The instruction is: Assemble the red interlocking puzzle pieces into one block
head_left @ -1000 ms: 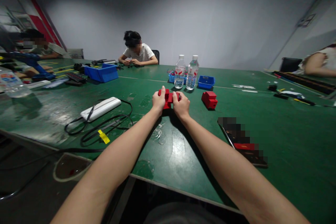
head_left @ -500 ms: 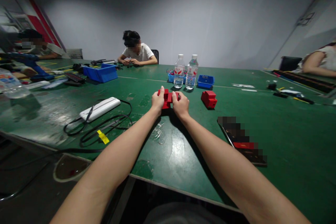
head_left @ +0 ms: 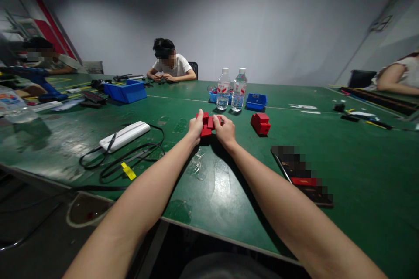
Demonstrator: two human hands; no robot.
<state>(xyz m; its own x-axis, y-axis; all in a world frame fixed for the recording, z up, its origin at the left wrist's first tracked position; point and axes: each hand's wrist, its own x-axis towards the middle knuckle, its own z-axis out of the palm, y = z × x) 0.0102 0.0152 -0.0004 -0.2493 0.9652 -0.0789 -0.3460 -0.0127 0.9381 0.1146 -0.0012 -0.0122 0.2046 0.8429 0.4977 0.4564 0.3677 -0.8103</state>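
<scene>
Just above the green table, my left hand [head_left: 196, 127] is closed around a red blocky part [head_left: 206, 131], thumb pointing up along its side. My right hand [head_left: 224, 130] pinches a smaller red piece [head_left: 211, 122] that meets the first part. Fingers cover much of both pieces, so I cannot tell how they fit together. To the right of my hands, a similar red block [head_left: 261, 124] rests on the table.
Two water bottles [head_left: 223, 89] stand behind my hands, beside a small blue bin [head_left: 256, 101]. A white power bank [head_left: 125, 135] with black cable lies left, a phone [head_left: 299, 176] right. A larger blue bin [head_left: 126, 90] is farther back. A co-worker [head_left: 172, 63] sits across the table.
The smaller red piece in my right hand has shifted left, closer against the part in my left hand. Both hands have moved only slightly.
</scene>
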